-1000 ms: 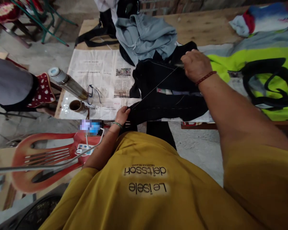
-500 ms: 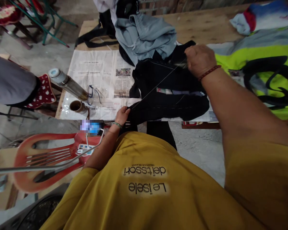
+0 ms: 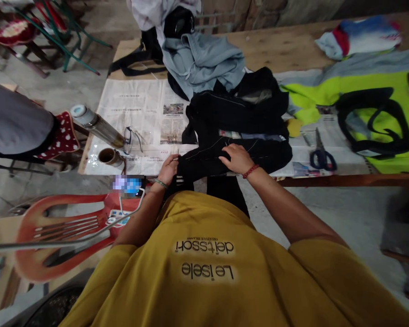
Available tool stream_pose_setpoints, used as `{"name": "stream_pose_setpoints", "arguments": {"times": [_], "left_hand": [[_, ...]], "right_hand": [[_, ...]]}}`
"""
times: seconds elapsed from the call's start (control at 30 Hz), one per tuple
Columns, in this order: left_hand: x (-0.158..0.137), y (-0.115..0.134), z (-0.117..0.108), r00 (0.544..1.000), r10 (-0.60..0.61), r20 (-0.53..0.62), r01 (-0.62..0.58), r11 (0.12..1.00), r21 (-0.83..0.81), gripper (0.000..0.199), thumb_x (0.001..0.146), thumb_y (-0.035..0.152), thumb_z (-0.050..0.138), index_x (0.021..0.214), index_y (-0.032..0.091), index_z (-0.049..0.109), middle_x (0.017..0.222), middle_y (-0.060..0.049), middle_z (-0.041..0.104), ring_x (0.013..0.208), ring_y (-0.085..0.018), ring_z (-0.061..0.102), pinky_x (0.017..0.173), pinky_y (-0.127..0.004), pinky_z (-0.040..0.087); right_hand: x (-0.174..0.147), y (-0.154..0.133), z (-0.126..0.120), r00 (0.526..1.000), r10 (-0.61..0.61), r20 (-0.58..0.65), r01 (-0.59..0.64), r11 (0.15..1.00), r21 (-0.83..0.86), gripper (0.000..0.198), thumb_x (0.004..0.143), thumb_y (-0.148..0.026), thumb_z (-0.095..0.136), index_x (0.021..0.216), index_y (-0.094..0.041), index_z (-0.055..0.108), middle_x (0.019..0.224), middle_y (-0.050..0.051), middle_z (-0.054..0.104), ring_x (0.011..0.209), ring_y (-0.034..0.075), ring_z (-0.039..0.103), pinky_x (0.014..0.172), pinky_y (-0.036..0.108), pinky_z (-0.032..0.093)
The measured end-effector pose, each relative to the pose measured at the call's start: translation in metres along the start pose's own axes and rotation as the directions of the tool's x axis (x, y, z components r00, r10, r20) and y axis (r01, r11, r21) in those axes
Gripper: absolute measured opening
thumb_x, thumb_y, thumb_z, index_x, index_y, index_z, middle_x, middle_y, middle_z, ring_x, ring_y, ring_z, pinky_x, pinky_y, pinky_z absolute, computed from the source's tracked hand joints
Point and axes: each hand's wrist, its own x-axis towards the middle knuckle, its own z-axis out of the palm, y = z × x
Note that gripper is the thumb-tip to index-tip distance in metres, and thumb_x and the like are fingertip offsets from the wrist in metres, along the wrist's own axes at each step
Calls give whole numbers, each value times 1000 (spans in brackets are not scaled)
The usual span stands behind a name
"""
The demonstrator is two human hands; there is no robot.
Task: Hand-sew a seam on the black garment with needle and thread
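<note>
A black garment (image 3: 238, 111) with white stitch lines lies over newspaper at the table's front edge. My left hand (image 3: 168, 170) pinches the left end of its near part, thumb on top. My right hand (image 3: 240, 159) rests on the middle of that near part, with thumb and fingers apart. A thin white thread runs over the black cloth close to my right fingers. If there is a needle, it is too small to make out. Dark scissors (image 3: 322, 156) lie to the right of the garment.
Left on the newspaper (image 3: 139, 97) stand a glass bottle (image 3: 100, 127), a brown cup (image 3: 109, 156) and eyeglasses (image 3: 132, 138). Grey cloth (image 3: 204, 59) is heaped behind. Yellow-green fabric (image 3: 354, 86) covers the right side. A red plastic chair (image 3: 27, 231) stands at left, a person's grey clothing (image 3: 17, 116) beyond.
My right hand has come down and left from the raised spot where it stretched the thread, onto the garment. The thread is slack now. My left hand still grips the cloth.
</note>
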Motion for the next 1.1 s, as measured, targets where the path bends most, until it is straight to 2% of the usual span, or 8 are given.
{"name": "stream_pose_setpoints", "arguments": {"times": [0.1, 0.27, 0.4, 0.53, 0.63, 0.77, 0.97, 1.1], "left_hand": [[-5, 3, -3, 997, -15, 81, 23, 995, -101, 45, 65, 19, 61, 109, 19, 52, 68, 5, 54, 48, -5, 40, 46, -17, 29], [-8, 0, -6, 990, 48, 129, -39, 997, -73, 57, 57, 15, 66, 112, 19, 50, 76, 3, 61, 57, -6, 48, 52, -17, 34], [-9, -3, -4, 995, 70, 74, -69, 998, -13, 55, 59, 18, 63, 112, 19, 48, 75, 3, 60, 62, -8, 51, 59, -20, 39], [-14, -5, 1, 991, 132, 9, -133, 989, 70, 50, 61, 20, 58, 110, 21, 46, 86, 1, 61, 71, -10, 55, 67, -23, 43], [-16, -7, 4, 985, 166, -48, -158, 978, 140, 38, 62, 19, 56, 100, 21, 49, 86, 2, 58, 68, -8, 52, 65, -21, 42], [-12, -10, 7, 983, 157, -99, -146, 984, 103, 25, 64, 19, 58, 88, 18, 51, 78, 3, 55, 66, -8, 50, 63, -19, 41], [-6, -10, 10, 991, 110, -80, -109, 994, 20, 36, 66, 20, 62, 101, 18, 53, 83, 1, 61, 71, -10, 56, 67, -22, 44], [-8, -9, 9, 981, 148, -123, -133, 984, 122, 13, 68, 18, 59, 81, 16, 58, 73, 3, 59, 68, -10, 53, 67, -21, 43]], "right_hand": [[-6, 6, 9, 999, 46, 10, -46, 999, -18, 22, 87, -32, 50, 91, -16, 66, 91, 11, 63, 89, 24, 54, 83, 37, 39], [-14, 13, 23, 992, 115, -50, -117, 993, -24, 25, 90, -27, 44, 83, -16, 65, 85, 11, 61, 85, 23, 52, 81, 34, 38], [-19, 11, 30, 986, 140, -92, -144, 989, -38, 25, 91, -28, 43, 83, -16, 64, 84, 12, 59, 84, 23, 51, 81, 34, 37], [-22, 11, 33, 983, 112, -145, -119, 992, -39, 25, 92, -28, 42, 80, -18, 62, 81, 11, 59, 83, 23, 51, 80, 35, 37], [-24, 12, 35, 982, 96, -162, -103, 994, -38, 25, 92, -29, 42, 80, -18, 62, 80, 10, 59, 83, 23, 51, 79, 35, 37], [-24, 13, 36, 980, 90, -179, -96, 995, -27, 25, 92, -28, 43, 80, -19, 62, 80, 10, 60, 83, 23, 51, 79, 35, 37], [-25, 14, 38, 974, 86, -208, -92, 995, -24, 24, 91, -29, 43, 80, -18, 62, 79, 10, 61, 81, 23, 52, 79, 35, 38], [-25, 15, 39, 971, 87, -224, -94, 995, -20, 24, 91, -29, 43, 80, -18, 62, 79, 11, 61, 81, 23, 53, 78, 36, 39]]}}
